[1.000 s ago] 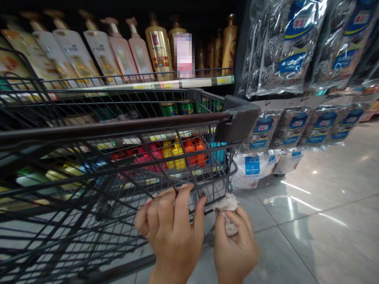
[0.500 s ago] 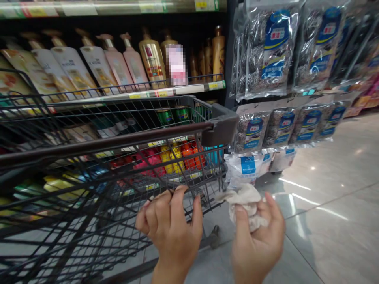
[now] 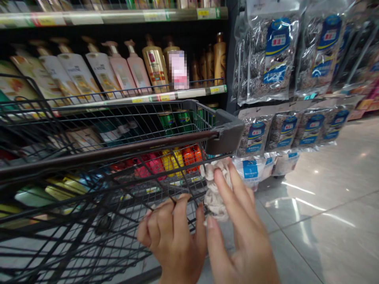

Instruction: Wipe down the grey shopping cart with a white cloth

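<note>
Off-white cloth (image 3: 215,197) bunches under the right hand's (image 3: 245,232) long fingers, its longer axis roughly upright, ahead and slightly left of that palm. Nearby, the left hand (image 3: 180,236) grips the cart's (image 3: 127,150) wires, farther from its corner block (image 3: 226,138), which sits above the cloth.

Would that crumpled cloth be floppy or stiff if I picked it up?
The crumpled cloth is probably floppy, because it bunches into soft folds by the right hand's fingers. It's likely light, since it looks thin. Its uneven shape probably wouldn't roll.
</note>
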A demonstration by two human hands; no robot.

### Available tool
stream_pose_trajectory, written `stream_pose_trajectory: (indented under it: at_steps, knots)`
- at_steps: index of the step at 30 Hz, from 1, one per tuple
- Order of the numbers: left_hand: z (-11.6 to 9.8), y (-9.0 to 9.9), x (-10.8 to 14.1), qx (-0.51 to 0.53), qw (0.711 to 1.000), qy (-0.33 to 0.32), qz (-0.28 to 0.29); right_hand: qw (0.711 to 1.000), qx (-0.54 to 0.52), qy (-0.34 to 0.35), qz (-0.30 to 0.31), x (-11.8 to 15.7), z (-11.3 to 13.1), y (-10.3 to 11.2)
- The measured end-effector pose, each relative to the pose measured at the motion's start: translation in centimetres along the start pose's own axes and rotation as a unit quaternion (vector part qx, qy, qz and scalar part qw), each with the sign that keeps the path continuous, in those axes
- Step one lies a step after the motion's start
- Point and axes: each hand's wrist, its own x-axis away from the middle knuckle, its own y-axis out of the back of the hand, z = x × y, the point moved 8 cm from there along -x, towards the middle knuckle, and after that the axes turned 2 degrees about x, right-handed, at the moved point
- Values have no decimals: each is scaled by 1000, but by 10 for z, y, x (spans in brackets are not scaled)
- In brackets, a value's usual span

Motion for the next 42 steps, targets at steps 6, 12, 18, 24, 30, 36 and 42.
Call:
stream_pose_trajectory:
  at_steps: [6, 12, 18, 24, 30, 36, 42]
  knots:
    - [1, 0, 1, 18, 999, 24, 16, 993, 35, 3, -115, -1, -4, 10]
    - [1, 0, 1, 20, 1000, 16, 17, 979, 56, -54, -190, 21, -9, 4]
    - [1, -2, 0, 22, 999, 19, 21, 976, 8, -90, -201, 50, -30, -10]
    - [2, -2, 0, 20, 1000, 10, 18, 984, -1, -129, -120, 46, -47, 10]
    - [4, 6, 0, 21, 1000, -2, -7, 954, -4, -212, -211, 33, -47, 44]
    - [13, 16, 4, 6, 999, 9, -32, 985, -20, -99, -139, 8, -27, 29]
    - [26, 18, 14, 12, 1000, -10, -9, 995, -35, -46, -85, 12, -20, 15]
